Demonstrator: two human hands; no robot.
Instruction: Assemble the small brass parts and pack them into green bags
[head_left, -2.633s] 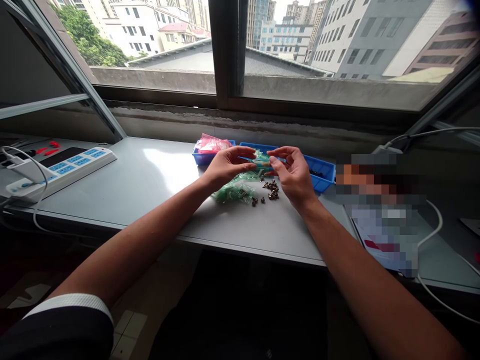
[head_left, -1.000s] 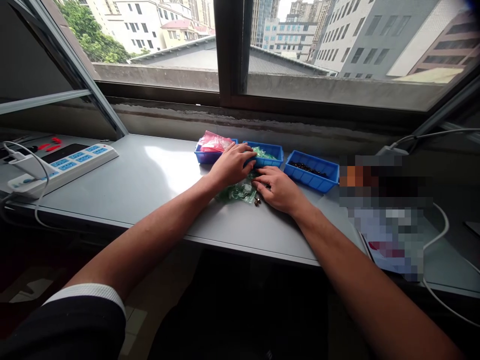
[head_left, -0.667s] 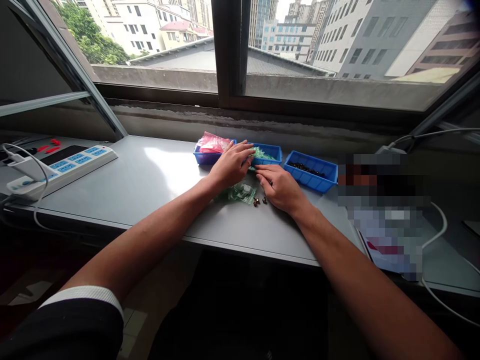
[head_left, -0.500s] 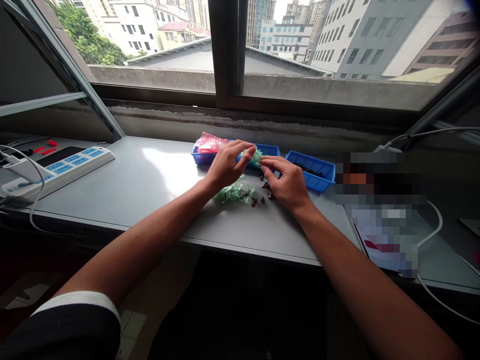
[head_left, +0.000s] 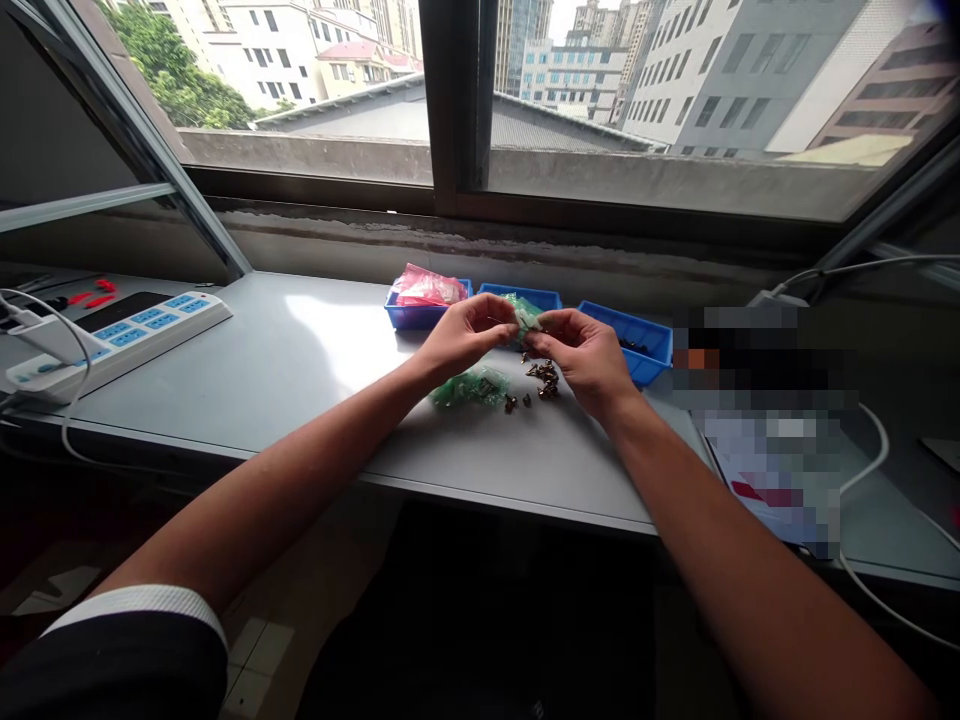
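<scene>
Between my two hands is a small green plastic bag (head_left: pixel 523 312), held above the table in front of the middle blue bin. My left hand (head_left: pixel 474 332) pinches its left side with thumb and fingers. On its right side, the fingers of my right hand (head_left: pixel 583 352) are closed on the same bag. Below lies a cluster of small dark screws (head_left: pixel 545 378), with a few more screws (head_left: pixel 511 403) to the left. Another green plastic bag (head_left: pixel 471 386), with small parts showing inside, rests on the table under my left wrist.
At the back stand a blue bin with pink bags (head_left: pixel 427 288), a middle blue bin (head_left: pixel 551 298) and a right blue bin (head_left: pixel 649 335) with dark parts. A white power strip (head_left: pixel 120 340) lies left. Papers (head_left: pixel 772 490) and a white cable (head_left: pixel 874 465) lie right.
My hands have turned and drawn slightly lower around the green bag, fingers now pinching it from both sides. More screws show on the table beneath my right hand.
</scene>
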